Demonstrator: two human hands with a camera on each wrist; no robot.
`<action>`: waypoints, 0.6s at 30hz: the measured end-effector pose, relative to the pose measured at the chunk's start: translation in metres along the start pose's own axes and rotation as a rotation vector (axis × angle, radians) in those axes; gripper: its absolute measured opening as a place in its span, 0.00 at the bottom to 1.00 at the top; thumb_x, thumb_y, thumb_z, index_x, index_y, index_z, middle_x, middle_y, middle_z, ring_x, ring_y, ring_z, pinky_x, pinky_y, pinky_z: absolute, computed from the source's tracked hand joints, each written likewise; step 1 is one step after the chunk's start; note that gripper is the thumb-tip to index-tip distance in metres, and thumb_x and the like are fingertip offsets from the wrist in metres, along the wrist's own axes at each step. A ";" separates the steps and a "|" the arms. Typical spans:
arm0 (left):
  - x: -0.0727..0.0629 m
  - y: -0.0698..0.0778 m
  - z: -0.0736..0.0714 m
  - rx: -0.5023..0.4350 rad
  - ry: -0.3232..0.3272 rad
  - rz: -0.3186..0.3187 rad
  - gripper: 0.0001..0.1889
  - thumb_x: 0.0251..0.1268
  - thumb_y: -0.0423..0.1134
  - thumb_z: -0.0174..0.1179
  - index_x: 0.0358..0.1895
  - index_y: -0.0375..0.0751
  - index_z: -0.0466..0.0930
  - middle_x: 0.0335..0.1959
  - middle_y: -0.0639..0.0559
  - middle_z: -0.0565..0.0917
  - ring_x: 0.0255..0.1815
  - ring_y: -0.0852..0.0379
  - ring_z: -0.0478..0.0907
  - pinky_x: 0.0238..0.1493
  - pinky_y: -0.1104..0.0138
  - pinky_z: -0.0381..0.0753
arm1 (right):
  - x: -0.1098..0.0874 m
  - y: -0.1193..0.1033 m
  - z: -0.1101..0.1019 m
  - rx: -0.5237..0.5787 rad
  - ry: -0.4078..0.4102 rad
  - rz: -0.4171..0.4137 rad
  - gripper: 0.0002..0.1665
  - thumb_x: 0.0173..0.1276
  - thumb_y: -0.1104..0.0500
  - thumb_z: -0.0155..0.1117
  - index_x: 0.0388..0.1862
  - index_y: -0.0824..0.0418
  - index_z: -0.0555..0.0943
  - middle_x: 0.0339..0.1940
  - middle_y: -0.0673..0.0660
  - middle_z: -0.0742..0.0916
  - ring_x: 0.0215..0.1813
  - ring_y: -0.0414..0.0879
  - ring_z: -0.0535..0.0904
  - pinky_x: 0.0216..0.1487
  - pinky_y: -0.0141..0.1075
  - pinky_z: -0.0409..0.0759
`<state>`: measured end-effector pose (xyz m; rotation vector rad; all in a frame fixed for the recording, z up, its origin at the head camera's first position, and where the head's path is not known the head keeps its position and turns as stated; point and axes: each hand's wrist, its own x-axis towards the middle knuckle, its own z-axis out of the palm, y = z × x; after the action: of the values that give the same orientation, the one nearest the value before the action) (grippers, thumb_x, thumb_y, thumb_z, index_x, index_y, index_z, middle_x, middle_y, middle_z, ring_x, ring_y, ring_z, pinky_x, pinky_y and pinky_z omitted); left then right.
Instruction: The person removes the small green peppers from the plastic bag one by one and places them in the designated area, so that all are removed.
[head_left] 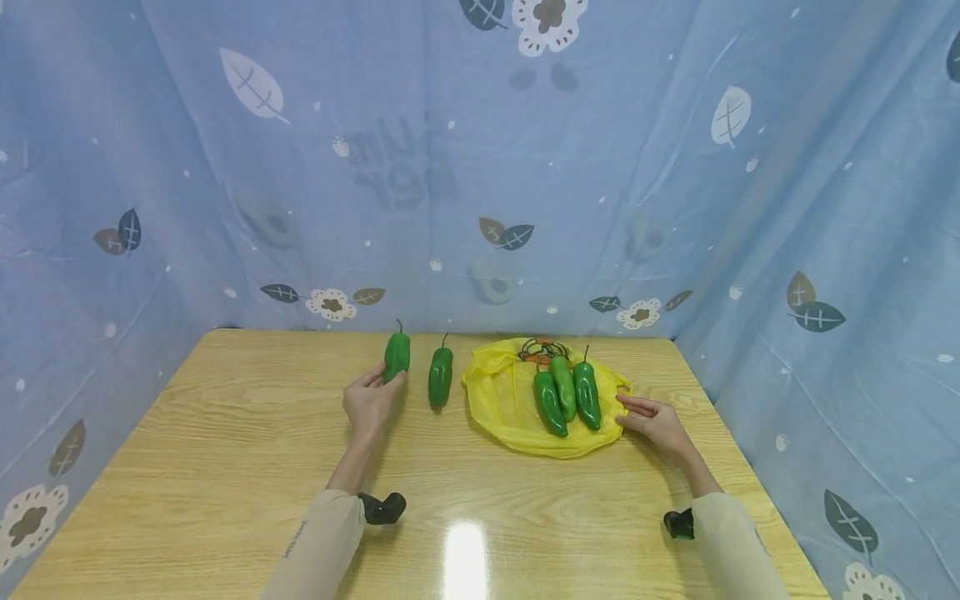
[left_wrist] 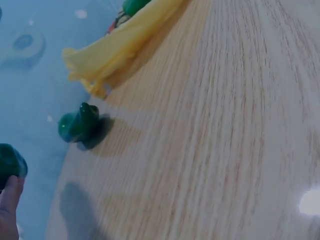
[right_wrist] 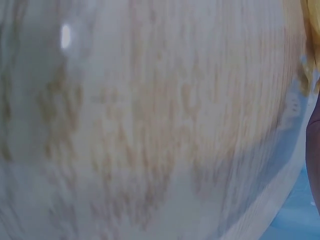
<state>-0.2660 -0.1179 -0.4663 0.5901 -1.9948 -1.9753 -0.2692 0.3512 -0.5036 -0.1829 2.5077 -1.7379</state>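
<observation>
In the head view my left hand (head_left: 372, 400) grips a green pepper (head_left: 397, 357) near the table's back edge, its stem pointing up and away. The left wrist view catches just the end of this pepper (left_wrist: 11, 162) and a finger. A second green pepper (head_left: 440, 377) lies on the table to its right. Farther right a yellow plastic bag (head_left: 491, 400) is spread flat with three green peppers (head_left: 587, 395) lying on it. My right hand (head_left: 654, 421) is at the bag's right edge, fingers extended and thumb apart, fingertips right at the plastic.
The wooden table (head_left: 225, 467) reaches back to a blue patterned curtain (head_left: 420, 275), which also hangs along both sides. Black wrist devices (head_left: 382, 508) are on both forearms. A bright light reflection shows on the table's near part.
</observation>
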 end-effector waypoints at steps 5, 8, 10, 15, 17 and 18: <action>0.001 -0.007 0.000 0.035 -0.024 -0.004 0.27 0.53 0.38 0.70 0.57 0.32 0.77 0.56 0.33 0.78 0.57 0.42 0.77 0.57 0.59 0.77 | 0.000 0.001 0.000 0.007 -0.001 0.002 0.32 0.66 0.62 0.65 0.64 0.76 0.68 0.65 0.72 0.72 0.68 0.63 0.62 0.52 0.18 0.72; 0.001 -0.011 0.002 0.041 -0.042 -0.005 0.27 0.54 0.38 0.69 0.57 0.31 0.77 0.56 0.32 0.78 0.57 0.41 0.76 0.57 0.58 0.77 | -0.001 0.002 0.001 0.008 0.004 0.000 0.32 0.65 0.62 0.65 0.64 0.76 0.69 0.65 0.72 0.72 0.68 0.60 0.64 0.52 0.19 0.73; 0.001 -0.012 0.004 0.040 -0.048 -0.007 0.27 0.54 0.38 0.69 0.57 0.31 0.77 0.56 0.32 0.78 0.57 0.41 0.77 0.57 0.58 0.78 | -0.001 0.002 0.001 0.009 0.003 -0.002 0.32 0.65 0.63 0.65 0.64 0.76 0.69 0.65 0.71 0.72 0.67 0.58 0.65 0.52 0.19 0.73; 0.001 -0.013 0.009 0.047 -0.052 0.000 0.27 0.54 0.38 0.69 0.58 0.31 0.77 0.55 0.32 0.79 0.56 0.41 0.77 0.56 0.57 0.78 | -0.001 0.002 0.001 0.008 0.008 -0.004 0.32 0.65 0.62 0.66 0.64 0.76 0.69 0.65 0.71 0.72 0.66 0.53 0.68 0.52 0.19 0.74; 0.001 -0.013 0.011 0.053 -0.050 0.000 0.27 0.54 0.37 0.69 0.58 0.32 0.77 0.56 0.33 0.78 0.57 0.42 0.77 0.57 0.56 0.78 | 0.000 0.003 0.000 0.002 0.010 -0.005 0.32 0.65 0.62 0.66 0.64 0.76 0.69 0.65 0.71 0.72 0.66 0.53 0.69 0.52 0.20 0.74; 0.001 -0.013 0.012 0.054 -0.049 0.002 0.26 0.54 0.37 0.69 0.58 0.32 0.77 0.56 0.33 0.78 0.57 0.42 0.77 0.57 0.57 0.78 | 0.000 0.002 0.000 -0.001 0.010 -0.005 0.32 0.65 0.62 0.66 0.64 0.76 0.69 0.65 0.71 0.72 0.66 0.54 0.69 0.52 0.20 0.74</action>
<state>-0.2710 -0.1077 -0.4802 0.5570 -2.0829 -1.9584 -0.2690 0.3517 -0.5059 -0.1813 2.5171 -1.7439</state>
